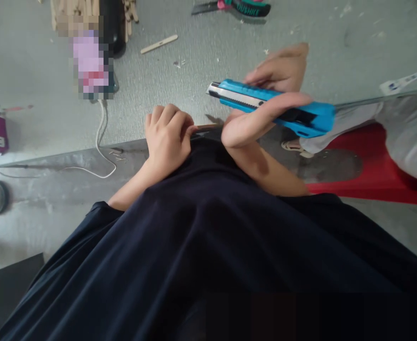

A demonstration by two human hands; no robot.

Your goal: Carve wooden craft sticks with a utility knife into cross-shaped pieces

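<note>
My left hand (169,135) is closed at the near edge of the glass-like tabletop, pinching one end of a wooden craft stick (208,127). Only a short length of that stick shows, close to my dark shirt. In my right hand (265,111) lies a blue utility knife (275,106), with the thumb across its body. The short blade tip points left and sits above and to the right of the stick, apart from it. My right fingers are partly hidden behind the knife.
A loose craft stick (159,44) lies ahead on the table (194,71). Green-handled pliers (251,8) are at the far edge of view. Piled sticks (130,12) and a blurred-out phone (91,66) with a white cable (100,137) sit left. A red stool (371,161) and a seated person are right.
</note>
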